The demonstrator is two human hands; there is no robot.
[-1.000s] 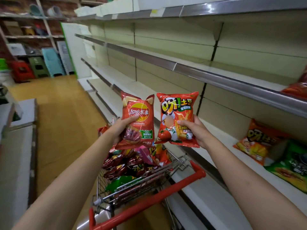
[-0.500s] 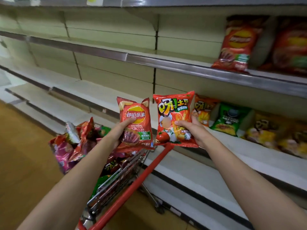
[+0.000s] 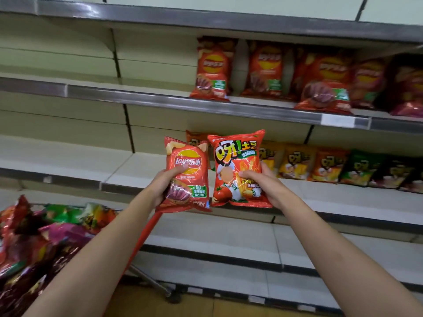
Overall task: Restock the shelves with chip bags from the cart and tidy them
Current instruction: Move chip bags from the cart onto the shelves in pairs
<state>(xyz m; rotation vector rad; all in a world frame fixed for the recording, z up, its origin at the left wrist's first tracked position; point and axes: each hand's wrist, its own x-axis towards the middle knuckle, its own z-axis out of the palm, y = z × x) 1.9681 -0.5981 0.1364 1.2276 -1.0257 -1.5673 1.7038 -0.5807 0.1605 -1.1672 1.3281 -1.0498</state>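
The left hand (image 3: 163,185) grips a red Lay's chip bag (image 3: 186,176) by its left edge, thumb curled across the front just under the yellow logo, the other fingers hidden behind the bag. The right hand (image 3: 263,185) grips a red tomato-flavour potato snack bag (image 3: 237,170) by its right edge, thumb pressed on the front over the printed fries. Both bags are held upright, fronts toward the camera, side by side and nearly touching, in front of the middle shelf (image 3: 343,197).

On that middle shelf, just behind and to the right of the held bags, a row of snack bags (image 3: 320,164) of the same brand leans against the back panel: yellow, orange, then green ones further right. On the upper shelf (image 3: 206,106) several red Lay's bags (image 3: 267,68) stand upright, from about the middle of the frame to the right edge, where they are blurred. The left stretches of both shelves are bare boards.

At lower left the cart (image 3: 143,239) shows its red handle bar, running under the left forearm, and a heap of mixed chip bags (image 3: 45,236) in red, green and magenta
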